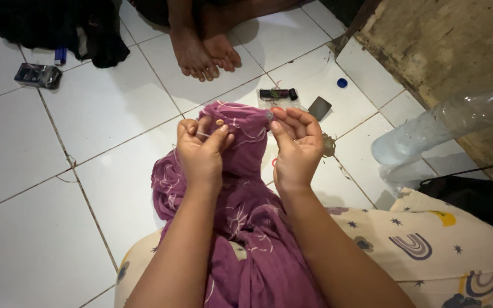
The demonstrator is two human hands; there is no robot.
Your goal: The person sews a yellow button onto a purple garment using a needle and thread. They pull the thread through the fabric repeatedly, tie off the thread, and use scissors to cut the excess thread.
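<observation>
Both hands raised side by side — left hand, right hand — fingers curled, pinching.

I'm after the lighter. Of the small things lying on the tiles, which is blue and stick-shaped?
The blue lighter, far left beside the black cloth. The blue bottle cap is round; the thread spool is dark.

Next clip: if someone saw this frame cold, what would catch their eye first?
Most likely the purple cloth with pale line patterns, draped over the person's lap at centre, its top edge pinched by the left hand and the right hand. Next, another person's bare feet on the white tiled floor at top centre, and a clear plastic bottle lying at right.
</observation>
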